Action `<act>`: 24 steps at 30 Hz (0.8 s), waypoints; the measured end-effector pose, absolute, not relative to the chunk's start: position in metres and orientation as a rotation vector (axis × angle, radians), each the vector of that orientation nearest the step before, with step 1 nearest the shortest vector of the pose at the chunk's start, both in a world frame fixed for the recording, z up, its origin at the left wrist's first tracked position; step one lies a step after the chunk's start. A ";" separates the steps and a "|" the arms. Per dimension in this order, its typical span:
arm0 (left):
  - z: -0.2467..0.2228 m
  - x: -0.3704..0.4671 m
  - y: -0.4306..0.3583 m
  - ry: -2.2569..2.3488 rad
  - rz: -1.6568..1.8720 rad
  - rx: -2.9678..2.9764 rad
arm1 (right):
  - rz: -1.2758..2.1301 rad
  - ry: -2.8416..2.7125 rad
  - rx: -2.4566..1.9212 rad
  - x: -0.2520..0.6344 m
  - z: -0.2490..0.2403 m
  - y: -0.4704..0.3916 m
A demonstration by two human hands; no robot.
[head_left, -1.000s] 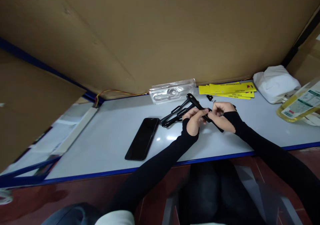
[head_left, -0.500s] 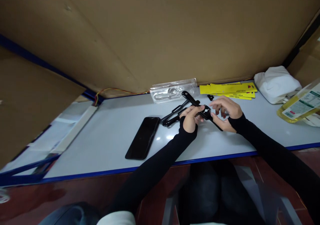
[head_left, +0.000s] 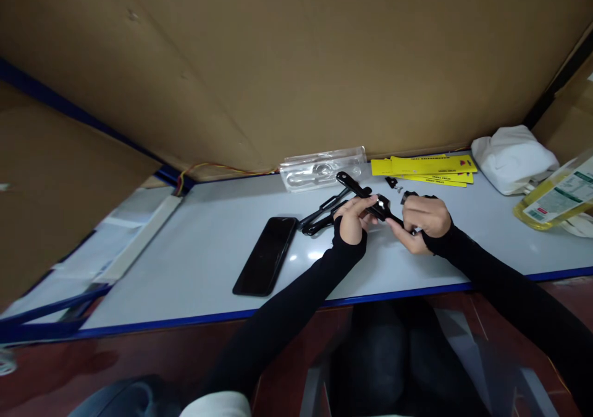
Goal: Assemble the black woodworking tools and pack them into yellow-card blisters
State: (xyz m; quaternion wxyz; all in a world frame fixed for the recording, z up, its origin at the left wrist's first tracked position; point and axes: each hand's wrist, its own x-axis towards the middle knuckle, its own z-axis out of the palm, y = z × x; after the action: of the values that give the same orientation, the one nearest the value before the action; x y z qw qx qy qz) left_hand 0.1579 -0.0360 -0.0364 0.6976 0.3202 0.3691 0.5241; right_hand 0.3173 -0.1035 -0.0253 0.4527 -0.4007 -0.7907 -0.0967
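A black metal spokeshave (head_left: 354,185) is held slantwise over the table. My left hand (head_left: 354,216) is closed around its middle and left part, thumb on top near a bright opening in its body. My right hand (head_left: 421,219) is closed at the right handle, fingers curled and thumb along it. A small dark piece (head_left: 409,196) shows just behind my right knuckles; whether I hold it or it lies there, I cannot tell. More black spokeshaves (head_left: 319,210) lie beneath and left of my left hand. A small black part (head_left: 391,182) lies on the table beyond my hands.
A black phone (head_left: 265,256) lies at left. Clear plastic blister packaging (head_left: 322,168) and yellow printed cards (head_left: 426,165) lie along the cardboard wall (head_left: 296,65). At right are a white cloth bundle (head_left: 512,157) and a bottle of yellow liquid (head_left: 551,204). The table's blue edge (head_left: 278,311) runs in front.
My right hand has come down from open, spread fingers to curled fingers at the spokeshave's right handle. Small pieces beyond it show more now. My left hand keeps its hold.
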 end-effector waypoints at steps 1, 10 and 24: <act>-0.037 0.158 -0.036 0.826 1.171 0.708 | -0.239 -1.948 -0.971 0.317 -0.026 -0.103; -0.044 0.160 -0.037 0.839 1.191 0.671 | -0.262 -1.901 -1.010 0.312 -0.024 -0.105; -0.042 0.161 -0.040 0.835 1.189 0.677 | -0.225 -1.883 -1.053 0.315 -0.024 -0.103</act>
State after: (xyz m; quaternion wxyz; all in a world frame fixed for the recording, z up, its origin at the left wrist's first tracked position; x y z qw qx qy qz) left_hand 0.1609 -0.0400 -0.0419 0.6958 0.3035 0.3741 0.5327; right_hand 0.3153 -0.1026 -0.0242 0.4674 -0.4293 -0.7674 -0.0919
